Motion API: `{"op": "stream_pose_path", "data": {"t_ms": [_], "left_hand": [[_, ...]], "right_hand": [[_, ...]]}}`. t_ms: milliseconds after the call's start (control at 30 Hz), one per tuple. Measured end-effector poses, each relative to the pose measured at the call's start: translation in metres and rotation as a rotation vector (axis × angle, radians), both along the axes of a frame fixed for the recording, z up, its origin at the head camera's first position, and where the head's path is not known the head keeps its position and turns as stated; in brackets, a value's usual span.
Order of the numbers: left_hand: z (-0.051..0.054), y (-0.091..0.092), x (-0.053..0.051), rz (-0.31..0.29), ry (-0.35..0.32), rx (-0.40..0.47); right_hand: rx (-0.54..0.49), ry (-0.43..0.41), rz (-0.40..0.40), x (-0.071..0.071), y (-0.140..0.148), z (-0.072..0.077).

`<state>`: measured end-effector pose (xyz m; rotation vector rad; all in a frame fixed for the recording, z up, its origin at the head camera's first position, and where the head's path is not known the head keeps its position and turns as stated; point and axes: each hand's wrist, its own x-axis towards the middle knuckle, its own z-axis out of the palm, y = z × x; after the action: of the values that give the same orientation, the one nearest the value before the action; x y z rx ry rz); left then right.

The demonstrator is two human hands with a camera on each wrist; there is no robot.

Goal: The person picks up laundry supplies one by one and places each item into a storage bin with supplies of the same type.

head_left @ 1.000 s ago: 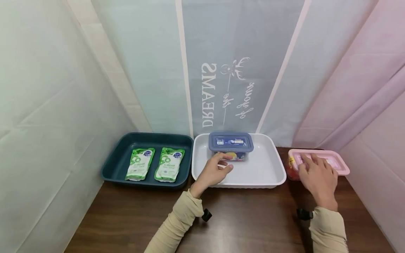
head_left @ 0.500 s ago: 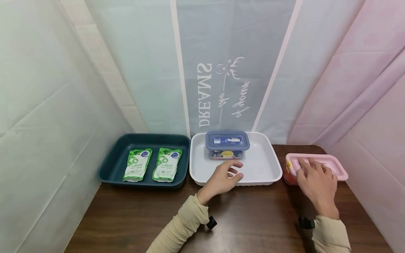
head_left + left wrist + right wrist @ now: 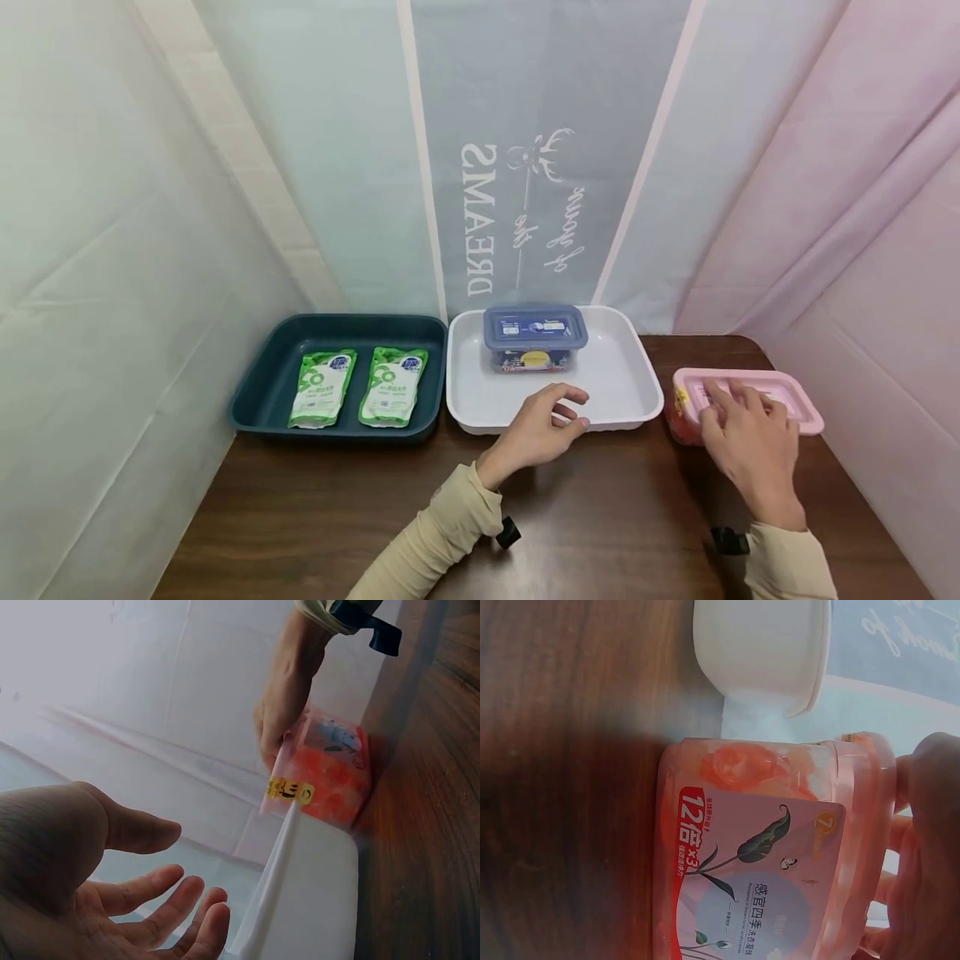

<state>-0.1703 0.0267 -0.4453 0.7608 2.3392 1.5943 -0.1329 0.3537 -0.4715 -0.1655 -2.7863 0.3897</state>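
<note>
My left hand [image 3: 542,427] hovers by the front rim of the white tray [image 3: 615,400], its fingers loosely bent and holding nothing. In that tray, at the back, stands a clear box with a blue lid [image 3: 535,337], apart from the hand. My right hand [image 3: 753,450] rests its fingertips on the pink lid of a laundry capsule box [image 3: 802,400], right of the tray. The right wrist view shows the box's clear wall with orange-pink capsules [image 3: 742,765] and a printed label [image 3: 757,870]. It stands on the wooden table.
A dark green tray [image 3: 251,400] at the left holds two green-and-white pouches [image 3: 324,390] [image 3: 393,387] lying flat. Printed curtains [image 3: 360,125] close off the back and both sides. The brown wooden table [image 3: 615,517] spreads in front of the trays.
My left hand has drawn away from the blue-lidded box, to the right and toward me. My right hand has stayed on the pink lid. The head view has shifted slightly.
</note>
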Motion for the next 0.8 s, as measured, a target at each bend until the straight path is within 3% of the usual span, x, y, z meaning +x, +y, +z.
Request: {"op": "stream_pose_path", "data": {"t_ms": [367, 800], "left_hand": [[-0.005, 0.006, 0.006, -0.046, -0.021, 0.002], [-0.012, 0.017, 0.017, -0.116, -0.104, 0.042]], "right_hand": [[0.010, 0.033, -0.013, 0.028, -0.017, 0.002], [0.020, 0.096, -0.018, 0.057, -0.040, -0.002]]}}
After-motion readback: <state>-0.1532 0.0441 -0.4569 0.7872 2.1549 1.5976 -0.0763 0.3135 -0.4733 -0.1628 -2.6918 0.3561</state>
